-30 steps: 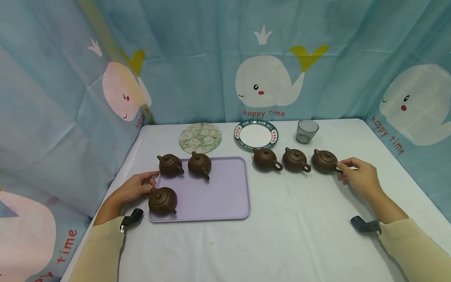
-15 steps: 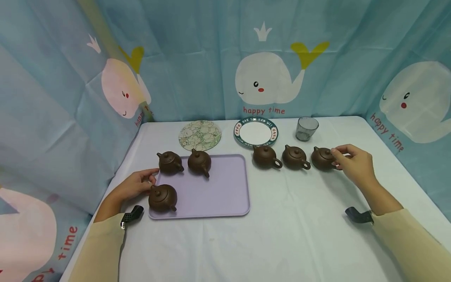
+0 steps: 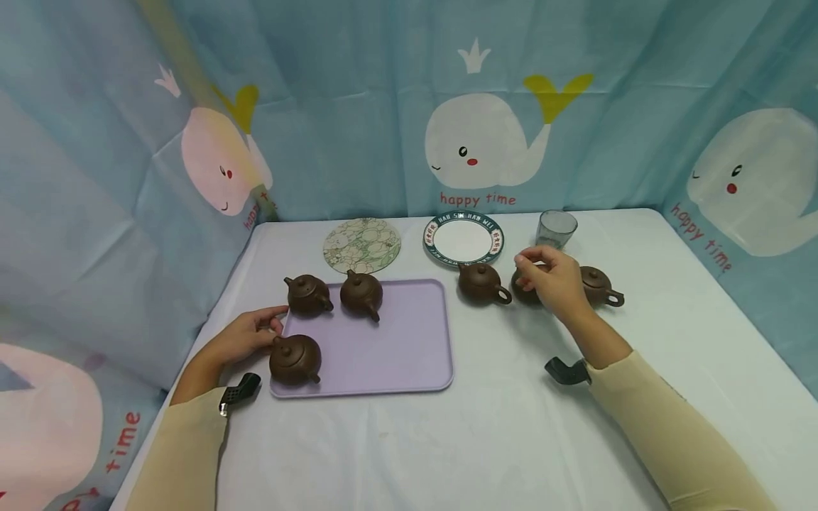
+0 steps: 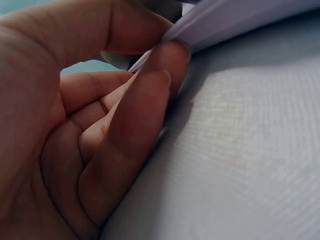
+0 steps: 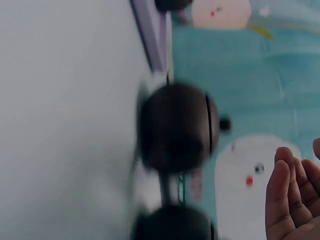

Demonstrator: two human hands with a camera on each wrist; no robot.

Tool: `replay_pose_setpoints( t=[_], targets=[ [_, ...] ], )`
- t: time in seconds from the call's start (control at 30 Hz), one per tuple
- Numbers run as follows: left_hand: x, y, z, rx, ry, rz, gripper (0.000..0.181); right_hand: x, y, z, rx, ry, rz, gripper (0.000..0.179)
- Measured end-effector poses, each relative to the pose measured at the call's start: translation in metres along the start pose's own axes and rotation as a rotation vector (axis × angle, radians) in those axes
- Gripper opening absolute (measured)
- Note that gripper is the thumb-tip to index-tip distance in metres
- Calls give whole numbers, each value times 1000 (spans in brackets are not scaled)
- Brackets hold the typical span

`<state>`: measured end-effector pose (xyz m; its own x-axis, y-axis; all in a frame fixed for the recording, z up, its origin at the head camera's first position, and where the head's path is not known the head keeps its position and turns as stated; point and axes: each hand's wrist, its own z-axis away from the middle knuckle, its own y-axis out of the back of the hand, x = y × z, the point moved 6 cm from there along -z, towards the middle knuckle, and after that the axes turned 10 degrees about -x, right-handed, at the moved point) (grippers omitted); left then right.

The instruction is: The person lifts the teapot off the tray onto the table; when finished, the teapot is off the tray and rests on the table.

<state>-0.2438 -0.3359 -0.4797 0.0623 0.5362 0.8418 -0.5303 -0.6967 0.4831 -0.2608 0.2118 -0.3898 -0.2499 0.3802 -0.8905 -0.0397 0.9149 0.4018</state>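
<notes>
Three dark brown teapots stand on a lilac tray (image 3: 396,348): a back-left teapot (image 3: 309,294), a back-middle teapot (image 3: 361,293) and a front-left teapot (image 3: 295,359). My left hand (image 3: 239,339) pinches the tray's left edge between thumb and fingers, as the left wrist view shows close up. To the tray's right runs a row of three more brown teapots: a left one (image 3: 483,283), a middle one (image 3: 525,293) partly covered by my right hand, and a right one (image 3: 597,285). My right hand (image 3: 556,280) hovers over the middle one, holding nothing, fingers loosely extended (image 5: 281,200).
Along the back of the white-covered table lie a round floral mat (image 3: 362,245) and a green-rimmed plate (image 3: 463,259). A clear glass (image 3: 557,228) stands behind my right hand. A blue whale-print curtain (image 3: 358,156) encloses the back and sides.
My right hand has let go of the right-hand teapot and moved left over the middle one. The teapots and tray look unmoved, and my left hand stays at the tray's edge.
</notes>
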Motion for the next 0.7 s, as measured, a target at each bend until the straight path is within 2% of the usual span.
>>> replay_pose_setpoints(
  t=[0.17,0.3,0.43,0.7],
  targets=[
    [2,-1,-1,-6,8,16,64,-11,-40,-10,-99,34,-84,28],
    [2,0,-2,-2,18,8,63,-19,-69,-13,-183,10,-136,26],
    [3,0,-3,5,27,3,62,-23,-93,-14,-249,-5,-134,23],
    [0,1,0,13,33,30,63,-29,-138,-22,-339,42,-89,18]
  ],
)
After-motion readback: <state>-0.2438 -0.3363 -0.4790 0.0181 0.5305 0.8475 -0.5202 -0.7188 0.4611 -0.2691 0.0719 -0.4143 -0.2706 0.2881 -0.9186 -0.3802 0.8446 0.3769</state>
